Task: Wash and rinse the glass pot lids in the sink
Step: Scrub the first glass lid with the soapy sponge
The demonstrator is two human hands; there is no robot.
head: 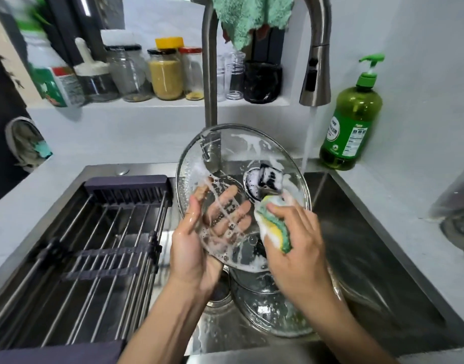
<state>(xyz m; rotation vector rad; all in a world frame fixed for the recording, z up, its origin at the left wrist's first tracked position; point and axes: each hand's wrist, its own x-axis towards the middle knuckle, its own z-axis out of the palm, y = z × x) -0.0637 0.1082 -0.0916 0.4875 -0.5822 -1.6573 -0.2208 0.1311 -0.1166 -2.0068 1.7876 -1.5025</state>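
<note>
While water runs from the tap (315, 74) in a thin stream, the steel sink (378, 258) takes up the lower half of the view, set into a pale counter (68, 143). A dish rack (99, 245) of metal rods with dark end pieces spans the sink's left side. Held above the basin, tilted with its top edge away from the person, is a large glass lid (225, 158) — streaked with white suds, its black knob (269, 178) on the far face. A second glass lid (267, 311) lies low in the sink beneath it, wet and foamy, partly hidden by the right forearm.

On the counter right of the tap stands a green soap bottle (350, 127) with a pump top. A row of jars (165, 74) sits on the ledge behind the sink, and a green cloth (249, 17) hangs over the tap's arch.

Left hand (196, 248): it supports the large lid from behind at the lower left rim, fingers spread flat and visible through the glass, thumb over the edge. Right hand (296, 245): fingers curled round a soapy sponge (274, 224) — yellow and green — pressed against the lid's lower right face.
</note>
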